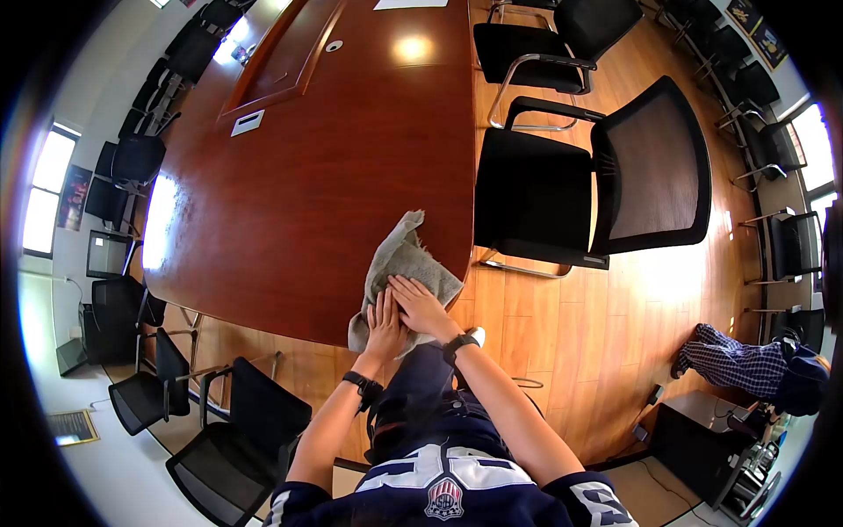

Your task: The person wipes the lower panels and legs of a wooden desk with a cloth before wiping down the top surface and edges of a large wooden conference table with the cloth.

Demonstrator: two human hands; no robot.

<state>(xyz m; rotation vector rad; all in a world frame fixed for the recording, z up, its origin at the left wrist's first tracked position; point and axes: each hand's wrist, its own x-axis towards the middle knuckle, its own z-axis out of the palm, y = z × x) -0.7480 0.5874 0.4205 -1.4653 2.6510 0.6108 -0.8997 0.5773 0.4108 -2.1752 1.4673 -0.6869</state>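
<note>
A grey cloth (406,255) lies rumpled over the near right corner of a glossy reddish-brown wooden table (307,193), partly hanging past the edge. My left hand (385,327) rests flat on the cloth near that edge, fingers stretched forward. Beside it, my right hand (418,306) also presses flat on the cloth, its fingertips close to those of the left. Neither palm is visible. Dark bands circle both wrists.
A black mesh-backed chair (650,176) stands at the table's right side, another chair (536,53) beyond it. More chairs (255,422) are at the lower left. A white paper (409,3) and a socket plate (248,123) are on the table. Another person (746,364) is at far right.
</note>
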